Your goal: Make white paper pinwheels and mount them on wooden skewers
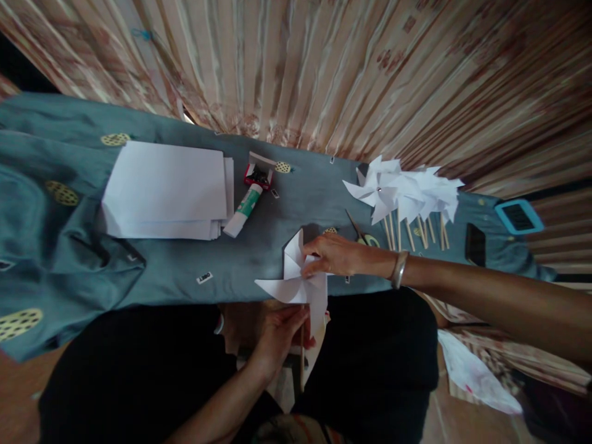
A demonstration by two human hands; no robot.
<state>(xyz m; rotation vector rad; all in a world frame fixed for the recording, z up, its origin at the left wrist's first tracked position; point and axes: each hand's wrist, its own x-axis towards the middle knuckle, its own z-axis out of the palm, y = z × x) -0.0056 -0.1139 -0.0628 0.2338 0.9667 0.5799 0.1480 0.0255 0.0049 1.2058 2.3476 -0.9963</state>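
A white paper pinwheel with curled blades is held over my lap at the table's near edge. Its thin wooden stick points down between my knees. My left hand is closed around the upper stick, just below the blades. From the right, my right hand, a bangle at its wrist, grips the pinwheel's paper near the centre between thumb and fingers. Those fingers cover part of the middle, so a pin there cannot be made out. Scissors lie beyond the right wrist.
Stacked white paper lies left on the blue-green cloth. Beside it are a glue stick and an open red box of small dark pieces. Several finished pinwheels, a phone and a blue-framed device lie right. Curtains hang behind.
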